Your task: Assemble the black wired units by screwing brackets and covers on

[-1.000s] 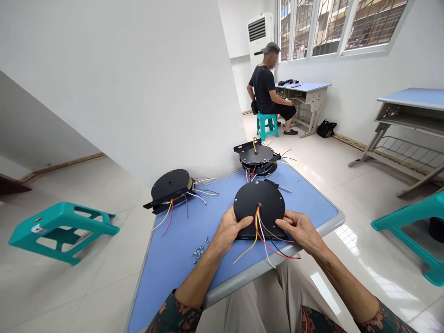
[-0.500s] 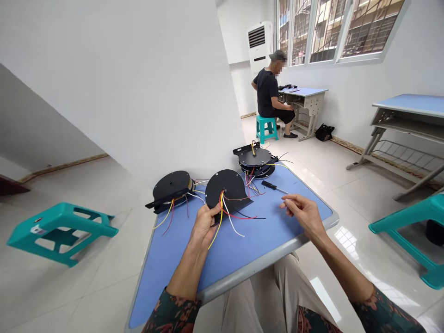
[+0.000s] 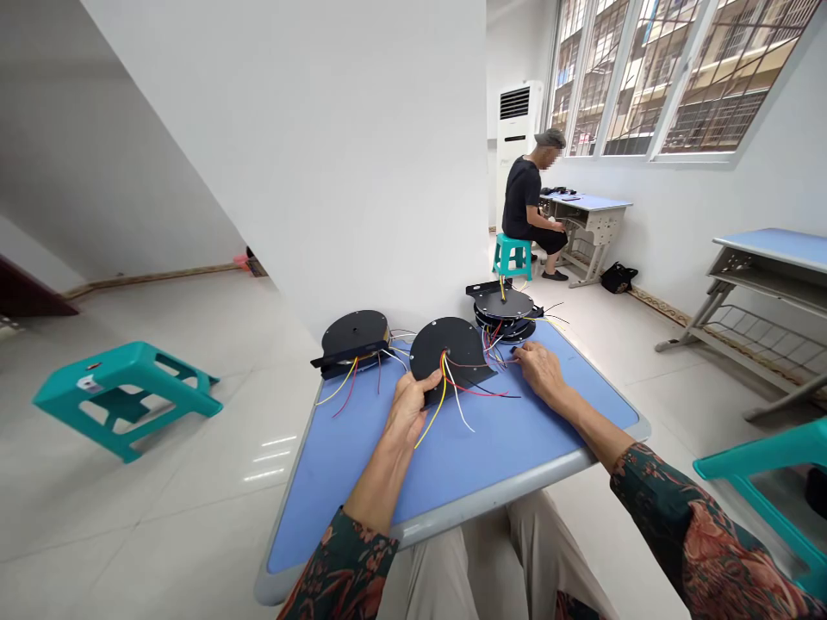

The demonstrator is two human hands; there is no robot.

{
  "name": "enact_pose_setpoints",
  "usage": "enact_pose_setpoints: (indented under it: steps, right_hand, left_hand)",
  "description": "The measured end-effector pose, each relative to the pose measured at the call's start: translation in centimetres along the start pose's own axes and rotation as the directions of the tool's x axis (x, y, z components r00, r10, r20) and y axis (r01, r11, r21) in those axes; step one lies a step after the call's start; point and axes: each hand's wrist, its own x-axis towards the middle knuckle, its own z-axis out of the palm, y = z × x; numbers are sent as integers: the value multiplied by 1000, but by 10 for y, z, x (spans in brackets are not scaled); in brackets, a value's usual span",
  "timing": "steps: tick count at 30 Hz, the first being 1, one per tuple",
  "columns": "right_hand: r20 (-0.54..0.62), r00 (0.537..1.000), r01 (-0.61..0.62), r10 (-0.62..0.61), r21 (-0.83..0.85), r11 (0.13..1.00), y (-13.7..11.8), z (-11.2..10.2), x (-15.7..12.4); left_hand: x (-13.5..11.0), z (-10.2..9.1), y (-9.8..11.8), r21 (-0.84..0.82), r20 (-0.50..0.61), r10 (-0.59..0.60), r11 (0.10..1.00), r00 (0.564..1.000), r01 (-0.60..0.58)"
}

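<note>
My left hand [image 3: 408,403] grips the lower left edge of a black round reel [image 3: 434,346], thumb on its face. Yellow, red, white, black and brown wires come out of the reel's centre and hang over the table. My right hand [image 3: 541,372] is farther right, its fingers closed over a screwdriver [image 3: 514,350] lying on the blue tabletop. Only the end of the black handle shows; the hand hides the rest. Another black reel [image 3: 354,334] with loose wires lies at the table's back left. At the back right sit stacked reels [image 3: 505,303].
The blue table [image 3: 362,469] has a grey rim and stands against a white wall [image 3: 362,172]. Green stools [image 3: 129,387] are on the floor at left and right. Another person [image 3: 522,194] sits at a desk [image 3: 591,203] by the windows.
My right hand has moved left and away from me, onto the screwdriver, and closed on it. My left hand still holds the reel. The head view has shifted left and tilted up.
</note>
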Motion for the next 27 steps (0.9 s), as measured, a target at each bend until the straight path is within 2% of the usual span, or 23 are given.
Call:
enact_pose_setpoints:
  steps: [5, 7, 8, 9, 11, 12, 13, 15, 17, 22, 27]
  right_hand:
    - [-71, 997, -10, 12, 32, 999, 0, -3, -6]
    - [-145, 988, -23, 50, 177, 984, 1, -9, -12]
    - [-184, 979, -22, 90, 345, 938, 2, -12, -16]
    - [-197, 971, -10, 139, 543, 840, 2, -15, -21]
    - [-132, 970, 6, 203, 851, 524, 0, -22, -34]
    - [-78, 976, -8, 205, 922, 387, -3, -26, -42]
    - [-22, 980, -37, 200, 957, 286, -6, -29, -49]
    - [59, 980, -94, 193, 979, 180, -13, -36, -63]
    - [98, 977, -129, 190, 978, 162, -18, -42, -74]
    - [102, 960, -162, 260, 961, 223, -17, -53, -87]
    - [163, 945, -225, 284, 954, 199, -14, -51, -95]
  left_hand:
    - [0, 3, -2, 20, 17, 25, 999, 1000, -25]
    - [-1, 5, -6, 38, 32, 32, 999, 999, -33]
    - [-2, 6, -8, 43, 44, 31, 999, 999, -33]
    - [-3, 7, -9, 47, 57, 31, 998, 998, -34]
    - [-6, 9, -12, 53, 81, 38, 998, 996, -43]
    - [-7, 10, -13, 59, 93, 43, 997, 995, -49]
    - [-7, 11, -14, 68, 104, 48, 996, 993, -55]
    - [-9, 12, -16, 84, 131, 58, 994, 990, -69]
    - [-9, 13, -16, 94, 159, 73, 992, 985, -89]
    - [-13, 17, -16, 101, 196, 156, 979, 968, -178]
    - [-15, 21, -18, 77, 223, 213, 969, 951, -235]
